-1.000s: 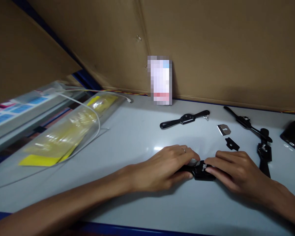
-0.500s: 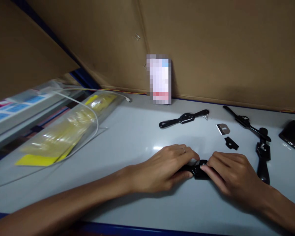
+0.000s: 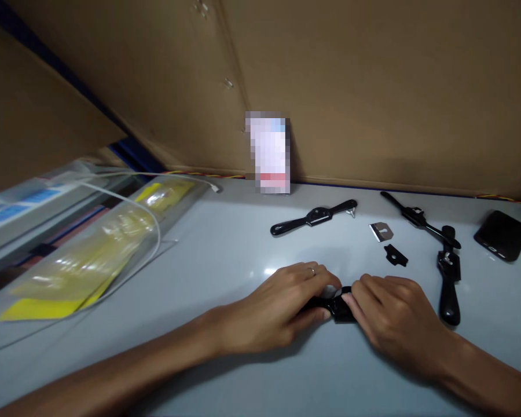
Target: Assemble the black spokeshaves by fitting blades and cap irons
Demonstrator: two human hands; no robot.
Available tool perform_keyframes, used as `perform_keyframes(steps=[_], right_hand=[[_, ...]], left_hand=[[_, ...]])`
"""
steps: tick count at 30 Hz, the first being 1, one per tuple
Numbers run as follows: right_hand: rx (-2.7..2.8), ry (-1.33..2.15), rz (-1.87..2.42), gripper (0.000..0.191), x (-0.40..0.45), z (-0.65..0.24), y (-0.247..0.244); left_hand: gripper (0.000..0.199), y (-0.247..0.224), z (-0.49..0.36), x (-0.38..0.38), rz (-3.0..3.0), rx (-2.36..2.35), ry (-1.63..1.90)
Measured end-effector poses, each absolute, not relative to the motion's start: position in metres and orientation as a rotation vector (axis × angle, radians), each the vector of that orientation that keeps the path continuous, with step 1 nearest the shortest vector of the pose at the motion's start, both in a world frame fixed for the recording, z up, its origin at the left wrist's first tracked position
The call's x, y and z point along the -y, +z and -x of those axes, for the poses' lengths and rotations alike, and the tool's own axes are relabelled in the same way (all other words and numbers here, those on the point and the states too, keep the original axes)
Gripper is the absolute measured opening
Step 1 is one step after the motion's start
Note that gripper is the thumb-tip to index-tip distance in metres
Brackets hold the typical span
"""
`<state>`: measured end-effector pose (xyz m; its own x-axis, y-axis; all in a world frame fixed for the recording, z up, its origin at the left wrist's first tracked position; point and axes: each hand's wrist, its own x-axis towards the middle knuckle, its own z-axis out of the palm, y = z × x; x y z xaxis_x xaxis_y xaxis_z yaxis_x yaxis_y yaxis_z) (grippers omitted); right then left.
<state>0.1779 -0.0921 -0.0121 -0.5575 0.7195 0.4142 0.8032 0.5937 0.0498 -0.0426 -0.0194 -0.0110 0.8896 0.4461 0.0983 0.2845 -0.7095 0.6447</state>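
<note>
A black spokeshave (image 3: 342, 314) lies low over the table between both hands. My left hand (image 3: 282, 304), with a ring on one finger, is closed around its left handle. Something pale and rounded, which I cannot make out, shows by the left fingertips. My right hand (image 3: 388, 310) is curled over the spokeshave's right side, thumb and fingers pinched at the body and covering that end. Beyond the hands lie a silver blade (image 3: 381, 232) with a keyhole slot and a small black cap plate (image 3: 395, 256).
Other spokeshaves rest behind and to the right: one (image 3: 319, 217), another (image 3: 417, 218), and a third (image 3: 449, 278) near my right wrist. A black phone-like object (image 3: 501, 236) is at far right. Left are a plastic bag with yellow sheets (image 3: 99, 255) and a white cable (image 3: 158, 226).
The whole view has shifted, so things sit further left and a little lower. Both hands keep their hold on the spokeshave; the right thumb now covers the small silver bit seen before.
</note>
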Motion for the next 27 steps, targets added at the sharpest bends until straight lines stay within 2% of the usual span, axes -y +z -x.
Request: perform_keyframes(steps=[3,8,15,27], right_hand=[[2.476,-0.345,1.260,0.027,0.0938,-0.1766,-0.0139],[2.430,-0.341,1.295,0.028,0.0943,-0.1739,-0.0149],[2.434,-0.102,1.414,0.022,0.0910,-0.1767,-0.0144],[2.439,-0.047,1.450,0.021,0.0892,-0.1772,-0.0151]], left_hand=[[0.013,-0.0106,0.0419,0.0201,-2.388,-0.515,0.338],[0.018,-0.0105,0.0412,0.0200,-2.385,-0.544,0.311],[0.014,-0.0122,0.0395,0.0206,-2.405,-0.569,0.317],[0.011,-0.0156,0.0381,0.0213,-2.411,-0.600,0.321]])
